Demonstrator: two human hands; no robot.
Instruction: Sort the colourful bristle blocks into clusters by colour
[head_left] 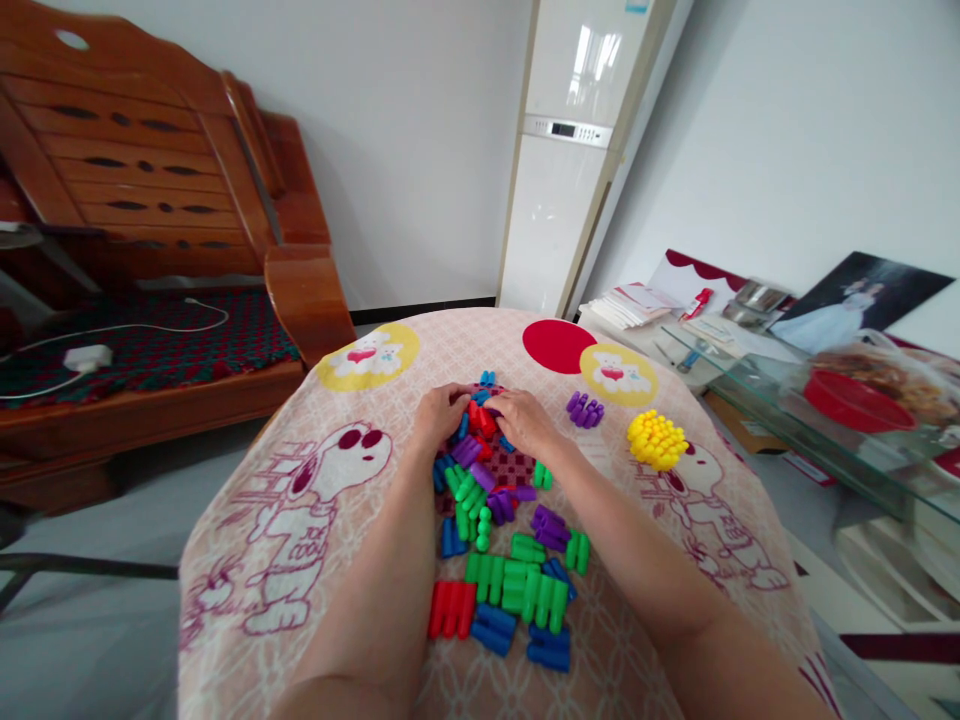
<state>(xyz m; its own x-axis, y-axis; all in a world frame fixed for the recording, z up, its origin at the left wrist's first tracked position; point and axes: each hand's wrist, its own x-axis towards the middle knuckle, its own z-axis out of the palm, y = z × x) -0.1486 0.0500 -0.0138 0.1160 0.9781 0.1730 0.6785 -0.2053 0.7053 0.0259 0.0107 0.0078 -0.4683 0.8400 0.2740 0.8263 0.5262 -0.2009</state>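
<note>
Both hands are at the far end of a pile of bullet-shaped plastic toy blocks on a round table. My left hand (441, 412) comes in from the left with bent fingers. Opposite it, my right hand (526, 422) has its fingers curled inward. Their fingertips close on a blue toy block (480, 397) between them, partly covered by the fingers. Right below are red blocks (484, 422). Purple blocks (466, 452) and green blocks (469, 492) lie loose between my forearms. Nearer to me are joined green blocks (517, 585), a red row (452, 610) and blue blocks (549, 648).
Right of my right hand stand a purple cluster (585, 410) and a yellow cluster (657, 440) of blocks. A patterned cloth (300, 400) covers the table. A glass shelf (825, 400) flanks it on the right, a wooden bench (150, 200) on the left.
</note>
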